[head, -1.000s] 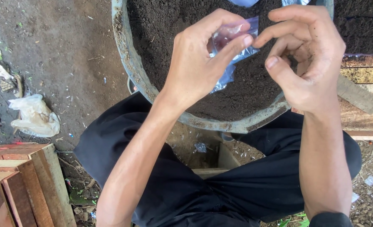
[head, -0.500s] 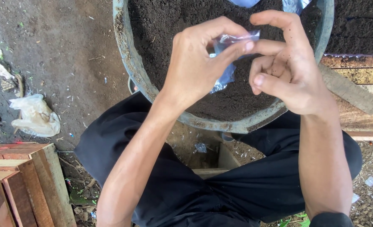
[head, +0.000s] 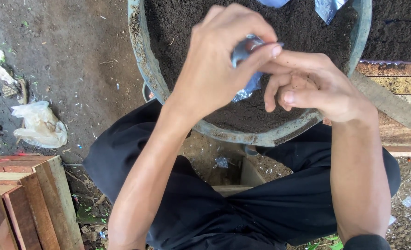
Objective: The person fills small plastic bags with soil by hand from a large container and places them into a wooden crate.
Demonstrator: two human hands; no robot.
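Left hand (head: 214, 69): thumb and forefinger pinched shut on a small clear plastic bag (head: 245, 69). Pinch sits at the bag's upper edge; crumpled film shows above and below the fingers. Right hand (head: 314, 85): fingers curled in against the left fingertips, touching the same edge of the bag. Cannot tell whether the right hand truly grips the film or only works at it; the contact is hidden behind the knuckles.

Bag position: held in the air between both hands, above the near part of the basin (head: 143, 65), over the soil (head: 182, 28). It does not rest on the soil.

Handling, as a judgement: thin, soft film, very light, no stiffness of its own. Likely slick and prone to cling to itself, so the two layers at the mouth may resist separating. Tears easily if pulled hard. Best hold looks to be the mouth edge, one layer per hand, with fingertip pressure only.

Surroundings: basin is round, grey, filled with dark soil nearly to the rim. Two more scraps of clear plastic (head: 328, 7) lie at the basin's far edge. The person sits behind the near rim in dark trousers (head: 191, 208). Wooden planks (head: 395, 106) to the right, a wooden crate (head: 20, 194) at lower left, a crumpled white bag (head: 39, 125) on the ground at left.
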